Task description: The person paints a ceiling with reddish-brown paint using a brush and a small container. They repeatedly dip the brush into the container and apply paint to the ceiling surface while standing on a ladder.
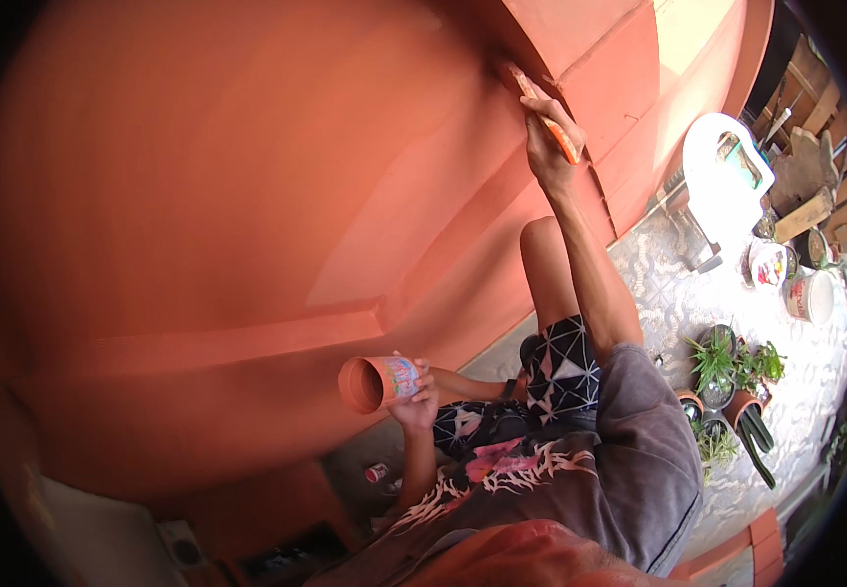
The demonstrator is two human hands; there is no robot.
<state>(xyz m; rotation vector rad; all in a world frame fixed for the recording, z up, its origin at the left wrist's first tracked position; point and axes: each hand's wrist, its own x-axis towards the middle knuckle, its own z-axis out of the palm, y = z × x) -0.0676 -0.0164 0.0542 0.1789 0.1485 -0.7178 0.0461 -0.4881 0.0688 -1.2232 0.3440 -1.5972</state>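
Observation:
My right hand (554, 137) is stretched far up and closed around the orange, paint-smeared handle of a paintbrush (568, 147). The brush's tip meets the terracotta-coloured wall (247, 176) beside the dark inner corner of a raised ledge (600, 59). Lower down, my left hand (418, 396) grips a cup (402, 378) with a printed, colourful side. Its open mouth tilts toward the wall, and its rim and inside are coated in the same terracotta colour. How much paint it holds cannot be made out.
At the right stand a bright white plastic chair (712, 161), a white bucket (810, 296) and several potted plants (722, 362) on a patterned tile floor (658, 284). Wood pieces (810, 186) are piled behind. A small red-and-white container (376, 473) lies below my left hand.

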